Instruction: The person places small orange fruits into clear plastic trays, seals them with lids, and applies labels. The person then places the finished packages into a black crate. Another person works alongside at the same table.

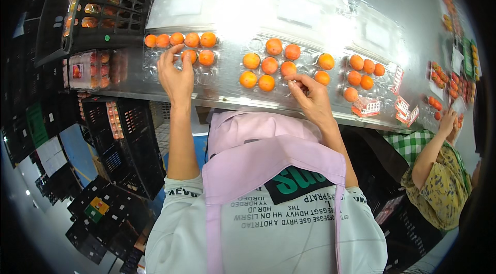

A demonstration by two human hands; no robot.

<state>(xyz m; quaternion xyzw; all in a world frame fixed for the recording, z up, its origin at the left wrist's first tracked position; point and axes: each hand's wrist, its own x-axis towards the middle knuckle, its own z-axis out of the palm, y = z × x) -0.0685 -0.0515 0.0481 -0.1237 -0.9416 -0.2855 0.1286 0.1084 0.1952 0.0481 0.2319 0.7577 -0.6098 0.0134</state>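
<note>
My left hand (176, 75) reaches over the left clear plastic tray (209, 75). Its thumb and fingers are apart, close beside a round orange fruit (189, 57); contact is unclear. More orange fruits sit in that tray, a row of several along its far side. At the middle tray, my right hand (313, 97) has its thumb and fingertips drawn together, next to an orange fruit (288, 69). What they pinch, if anything, is too small to name. Several other orange fruits (269, 65) fill some of this tray's hollows, and some hollows there hold none.
A third tray of orange fruits (354, 77) lies to the right, by red-and-white printed cards (367, 107). Stacked clear packaging (186, 5) lies at the back. Black crates (111, 28) stand left. At the far right, a person's hand (448, 121) works at small packs.
</note>
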